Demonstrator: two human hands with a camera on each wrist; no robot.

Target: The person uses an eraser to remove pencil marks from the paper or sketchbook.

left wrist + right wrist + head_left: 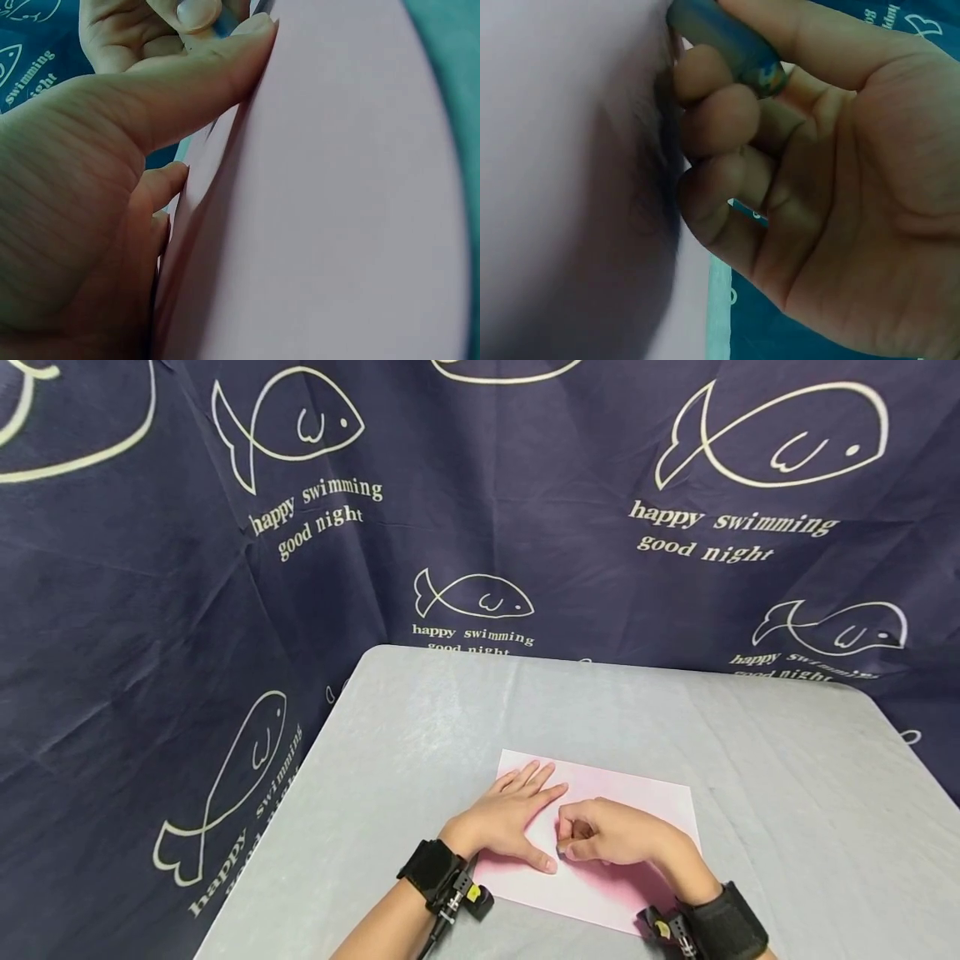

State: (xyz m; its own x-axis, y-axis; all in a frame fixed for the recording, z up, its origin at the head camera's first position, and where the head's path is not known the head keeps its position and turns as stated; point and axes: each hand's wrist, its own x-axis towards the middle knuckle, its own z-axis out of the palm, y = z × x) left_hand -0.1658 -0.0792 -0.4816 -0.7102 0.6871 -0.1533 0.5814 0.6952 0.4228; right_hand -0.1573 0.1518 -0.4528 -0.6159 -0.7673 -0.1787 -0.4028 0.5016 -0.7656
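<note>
A pink and white sheet of paper [637, 789] lies on the table in the head view. My left hand [510, 822] rests flat on its left part, fingers spread and thumb pointing toward the right hand. Just right of that thumb, my right hand [615, 833] pinches a short blue crayon-like stick [724, 45] between thumb and forefinger. One end of the stick is right at the paper's surface; the other shows a multicoloured tip in the right wrist view. The other right fingers curl into the palm. Dark marks and shadow lie beside those fingers on the sheet.
The sheet lies near the front of a table [427, 735] with a pale grey cover. Behind and to the left hangs a dark blue curtain [465, 468] with white fish prints and lettering. Each wrist wears a black strap [432, 870] with a small camera.
</note>
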